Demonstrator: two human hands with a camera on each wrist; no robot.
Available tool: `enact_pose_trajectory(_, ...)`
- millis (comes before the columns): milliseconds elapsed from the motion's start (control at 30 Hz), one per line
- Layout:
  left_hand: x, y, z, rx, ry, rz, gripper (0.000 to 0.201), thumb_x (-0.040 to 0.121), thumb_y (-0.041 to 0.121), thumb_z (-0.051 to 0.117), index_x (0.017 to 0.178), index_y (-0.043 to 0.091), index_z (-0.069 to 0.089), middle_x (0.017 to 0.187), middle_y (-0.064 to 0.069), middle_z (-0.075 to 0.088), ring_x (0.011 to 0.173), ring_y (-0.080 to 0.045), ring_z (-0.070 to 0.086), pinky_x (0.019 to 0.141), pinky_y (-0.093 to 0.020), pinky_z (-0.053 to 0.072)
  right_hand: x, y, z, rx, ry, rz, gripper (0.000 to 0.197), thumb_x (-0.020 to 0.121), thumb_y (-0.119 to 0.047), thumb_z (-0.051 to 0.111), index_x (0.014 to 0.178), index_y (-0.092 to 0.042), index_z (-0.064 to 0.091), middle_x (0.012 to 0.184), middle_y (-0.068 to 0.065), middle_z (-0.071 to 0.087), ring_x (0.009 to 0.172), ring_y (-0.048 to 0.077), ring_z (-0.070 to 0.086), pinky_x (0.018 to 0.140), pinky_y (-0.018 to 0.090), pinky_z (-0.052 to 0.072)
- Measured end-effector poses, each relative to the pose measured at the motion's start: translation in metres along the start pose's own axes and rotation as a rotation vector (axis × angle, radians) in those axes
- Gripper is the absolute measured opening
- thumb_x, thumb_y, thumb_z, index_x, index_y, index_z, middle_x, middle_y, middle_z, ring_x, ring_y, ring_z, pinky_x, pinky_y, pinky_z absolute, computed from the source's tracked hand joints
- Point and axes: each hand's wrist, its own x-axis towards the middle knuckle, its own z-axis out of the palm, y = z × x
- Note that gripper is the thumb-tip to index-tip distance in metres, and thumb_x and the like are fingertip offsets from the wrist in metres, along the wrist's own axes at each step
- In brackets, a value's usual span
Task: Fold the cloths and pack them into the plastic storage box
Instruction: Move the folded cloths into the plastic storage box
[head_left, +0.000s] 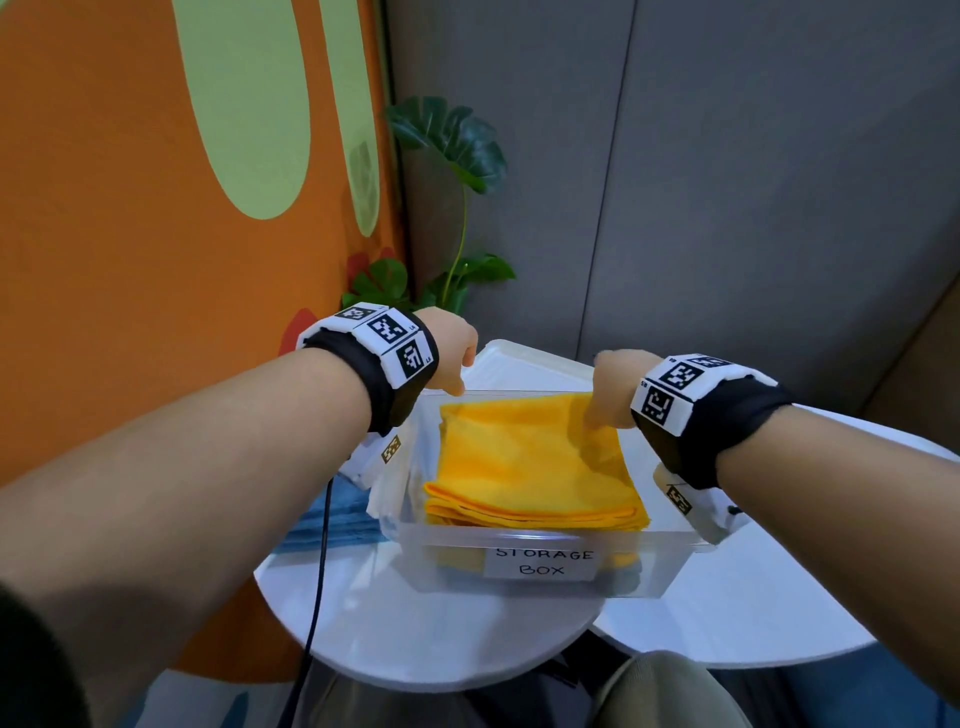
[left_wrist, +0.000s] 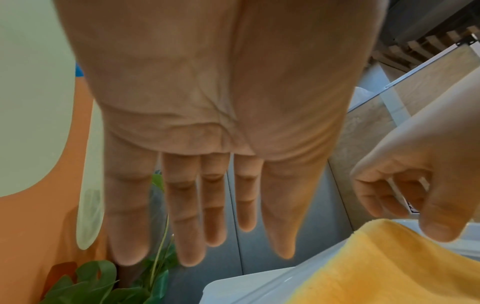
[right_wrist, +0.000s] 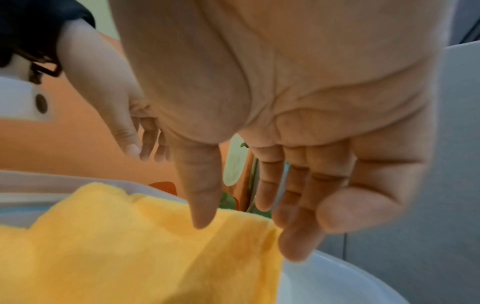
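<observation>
A folded yellow cloth (head_left: 524, 462) lies inside the clear plastic storage box (head_left: 540, 540), labelled "STORAGE BOX", on a round white table. My left hand (head_left: 452, 358) hovers over the box's far left corner with straight, spread fingers (left_wrist: 192, 236) holding nothing. My right hand (head_left: 610, 389) is at the far right corner, fingers relaxed and extended (right_wrist: 293, 236), just above the yellow cloth's (right_wrist: 145, 246) far edge. Whether the thumb touches the cloth (left_wrist: 389, 267) I cannot tell. A blue cloth (head_left: 337, 519) lies on the table left of the box, partly hidden by my left arm.
A white lid or tray (head_left: 524, 364) lies behind the box. A second round white table (head_left: 779, 613) adjoins on the right. A green potted plant (head_left: 457, 208) stands behind against the grey wall. A black cable (head_left: 317, 597) hangs off the table's left edge.
</observation>
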Motion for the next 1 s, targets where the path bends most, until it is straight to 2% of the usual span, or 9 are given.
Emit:
enact_pose_trajectory(167, -0.004, -0.012, 0.008, 0.128, -0.182, -0.119, 0.054, 0.09, 0.041, 0.063, 0.131, 0.008, 0.052, 0.122, -0.006, 0.061, 0.094, -0.019, 0.054, 0.074, -0.028, 0.042, -0.004, -0.033, -0.003, -0.065, 0.009, -0.218, 0.048, 0.089, -0.039, 0.061, 0.127, -0.011, 0.053, 0.12, 0.006, 0.059, 0.108, 0.023, 0.057, 0.082, 0.029, 0.046)
enact_pose_trajectory(300, -0.007, -0.015, 0.016, 0.164, -0.28, -0.159, 0.05, 0.091, 0.045, 0.059, 0.117, 0.003, 0.062, 0.073, -0.002, 0.054, 0.075, -0.017, 0.05, 0.07, -0.026, 0.04, 0.003, -0.057, 0.006, -0.135, -0.06, -0.357, 0.05, 0.085, -0.047, 0.063, 0.122, -0.012, 0.06, 0.118, 0.005, 0.063, 0.105, 0.023, 0.059, 0.085, 0.031, 0.047)
enact_pose_trajectory(367, -0.009, -0.016, 0.019, 0.157, -0.313, -0.146, 0.047, 0.092, 0.044, 0.059, 0.116, 0.003, 0.063, 0.065, 0.001, 0.049, 0.074, -0.016, 0.053, 0.072, -0.027, 0.043, 0.004, -0.065, 0.007, -0.191, -0.101, -0.396, 0.061, 0.085, -0.052, 0.06, 0.133, -0.014, 0.052, 0.129, 0.004, 0.057, 0.115, 0.023, 0.054, 0.093, 0.034, 0.044)
enact_pose_trajectory(467, -0.01, -0.018, 0.022, 0.154, -0.32, -0.111, 0.043, 0.092, 0.042, 0.06, 0.11, 0.003, 0.065, 0.065, 0.002, 0.05, 0.081, -0.016, 0.054, 0.084, -0.028, 0.049, 0.004, -0.075, 0.01, -0.27, -0.211, -0.431, 0.082, 0.082, -0.064, 0.056, 0.148, -0.025, 0.029, 0.149, 0.001, 0.037, 0.134, 0.024, 0.037, 0.106, 0.038, 0.033)
enact_pose_trajectory(633, -0.011, -0.013, 0.019, 0.253, -0.323, -0.077, 0.042, 0.094, 0.038, 0.057, 0.062, 0.013, 0.046, 0.064, 0.002, 0.046, 0.093, -0.023, 0.06, 0.09, -0.029, 0.047, 0.005, -0.088, 0.02, -0.513, -0.35, -0.475, 0.094, 0.079, -0.075, 0.047, 0.152, -0.033, 0.007, 0.159, 0.001, 0.011, 0.143, 0.028, 0.021, 0.111, 0.043, 0.022)
enact_pose_trajectory(733, -0.008, -0.012, 0.019, 0.267, -0.335, -0.071, 0.044, 0.095, 0.036, 0.056, 0.06, 0.012, 0.043, 0.064, 0.002, 0.046, 0.086, -0.017, 0.053, 0.09, -0.028, 0.046, 0.014, -0.095, 0.034, -0.575, -0.389, -0.423, 0.09, 0.082, -0.072, 0.045, 0.152, -0.031, 0.006, 0.158, 0.009, 0.013, 0.138, 0.034, 0.029, 0.107, 0.046, 0.028)
enact_pose_trajectory(833, -0.006, -0.014, 0.019, 0.257, -0.333, -0.067, 0.044, 0.095, 0.038, 0.055, 0.061, 0.013, 0.043, 0.065, 0.003, 0.046, 0.084, -0.014, 0.049, 0.082, -0.025, 0.043, 0.017, -0.099, 0.045, -0.517, -0.411, -0.426, 0.075, 0.093, -0.051, 0.048, 0.153, -0.022, 0.014, 0.158, 0.016, 0.008, 0.14, 0.039, 0.024, 0.111, 0.052, 0.022)
enact_pose_trajectory(900, -0.005, -0.015, 0.02, 0.259, -0.344, -0.06, 0.044, 0.095, 0.038, 0.055, 0.062, 0.013, 0.042, 0.066, 0.003, 0.045, 0.085, -0.013, 0.049, 0.083, -0.025, 0.044, 0.017, -0.098, 0.042, -0.578, -0.411, -0.414, 0.088, 0.087, -0.065, 0.046, 0.152, -0.029, 0.0, 0.159, 0.012, -0.002, 0.142, 0.038, 0.017, 0.112, 0.052, 0.018)
enact_pose_trajectory(1000, -0.006, -0.015, 0.02, 0.262, -0.343, -0.06, 0.043, 0.095, 0.038, 0.056, 0.062, 0.013, 0.042, 0.066, 0.003, 0.045, 0.085, -0.013, 0.049, 0.079, -0.024, 0.042, 0.011, -0.101, 0.018, -0.524, -0.438, -0.432, 0.094, 0.079, -0.074, 0.049, 0.152, -0.031, 0.009, 0.158, 0.004, 0.015, 0.142, 0.028, 0.023, 0.113, 0.042, 0.021)
